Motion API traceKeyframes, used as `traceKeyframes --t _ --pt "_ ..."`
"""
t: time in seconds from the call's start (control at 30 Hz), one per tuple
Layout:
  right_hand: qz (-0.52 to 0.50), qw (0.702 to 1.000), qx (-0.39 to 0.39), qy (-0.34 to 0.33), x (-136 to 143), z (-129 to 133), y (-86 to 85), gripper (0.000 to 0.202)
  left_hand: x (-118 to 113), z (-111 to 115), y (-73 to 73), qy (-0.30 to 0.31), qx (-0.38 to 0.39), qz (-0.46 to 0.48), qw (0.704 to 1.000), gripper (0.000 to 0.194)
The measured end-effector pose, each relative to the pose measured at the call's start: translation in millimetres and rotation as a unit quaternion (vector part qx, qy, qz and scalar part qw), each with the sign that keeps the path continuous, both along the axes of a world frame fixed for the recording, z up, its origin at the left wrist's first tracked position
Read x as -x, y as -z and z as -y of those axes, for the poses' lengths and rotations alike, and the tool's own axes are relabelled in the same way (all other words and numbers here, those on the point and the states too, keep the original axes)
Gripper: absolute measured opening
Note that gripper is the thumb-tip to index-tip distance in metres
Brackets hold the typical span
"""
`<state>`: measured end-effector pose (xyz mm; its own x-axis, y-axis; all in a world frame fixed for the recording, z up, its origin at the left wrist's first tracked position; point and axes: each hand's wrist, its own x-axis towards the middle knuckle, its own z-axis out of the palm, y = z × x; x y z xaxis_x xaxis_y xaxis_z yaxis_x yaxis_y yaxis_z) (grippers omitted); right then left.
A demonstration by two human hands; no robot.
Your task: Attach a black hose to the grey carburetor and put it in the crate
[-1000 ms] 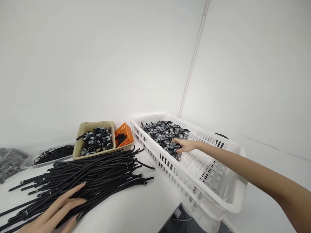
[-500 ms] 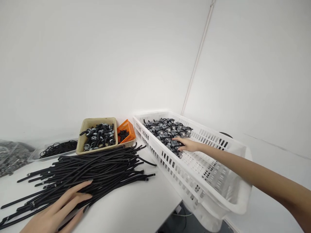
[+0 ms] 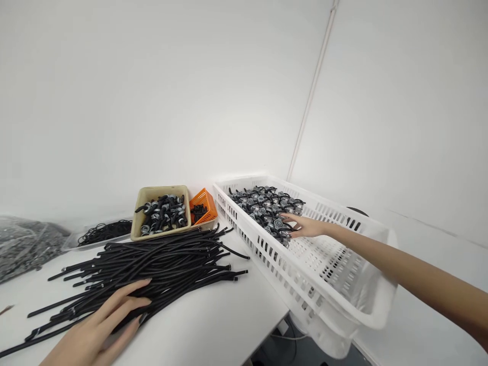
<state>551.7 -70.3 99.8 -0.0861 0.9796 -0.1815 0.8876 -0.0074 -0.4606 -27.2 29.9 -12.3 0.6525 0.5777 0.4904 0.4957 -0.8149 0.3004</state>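
Inside a long white plastic basket [image 3: 335, 300], my right hand [image 3: 309, 227] reaches in from the right. Its thumb and fingers are apart, beside the nearest of the grey-and-black round parts [image 3: 279, 224] with short black tubes, which are laid in rows. Whether the fingertips still touch that part is hard to see. My left hand [image 3: 104, 323] rests on the near side of a pile of black tubes [image 3: 152, 264] on the white table [image 3: 206, 320]. Its fingers are stretched out and slightly bent, with the thumb apart.
Behind the tubes, a beige bin [image 3: 142, 201] holds more black-and-grey parts. An orange basket [image 3: 210, 203] with small black pieces leans beside it. Left of these are a clear tray [image 3: 72, 243] of thin black cords and a plastic bag [image 3: 23, 244] of grey pieces. The white basket overhangs the table edge.
The view has swung slightly left, so the table and basket appear further right. My right hand has drawn back a little from the nearest part. My left hand stays on the tubes.
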Motion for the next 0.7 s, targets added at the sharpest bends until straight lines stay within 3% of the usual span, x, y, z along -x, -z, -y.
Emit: traceKeyframes --t 0.2,0.4,0.5,0.6,0.7 --pt "0.067 0.997 -0.02 0.026 7.6 -7.4 10.7 0.091 -4.4 6.6 -1.9 -0.005 0.0 0.006 1.0 0.026" --pt "0.079 0.995 -0.058 0.029 7.5 -6.6 8.1 0.077 -6.5 8.6 -1.0 -0.025 -0.005 0.02 0.999 0.028" --pt "0.07 0.997 -0.035 0.027 8.4 -5.3 7.4 0.086 -5.2 5.2 -1.0 0.003 -0.024 -0.008 1.0 0.026" --pt "0.042 0.998 -0.006 0.034 12.2 -7.3 10.8 0.099 -5.4 5.7 -1.8 -0.011 -0.022 0.01 1.0 0.026" --pt "0.032 0.998 -0.021 0.042 15.5 -10.4 14.7 0.096 -6.9 9.6 -2.5 -0.012 -0.008 0.017 1.0 0.026"
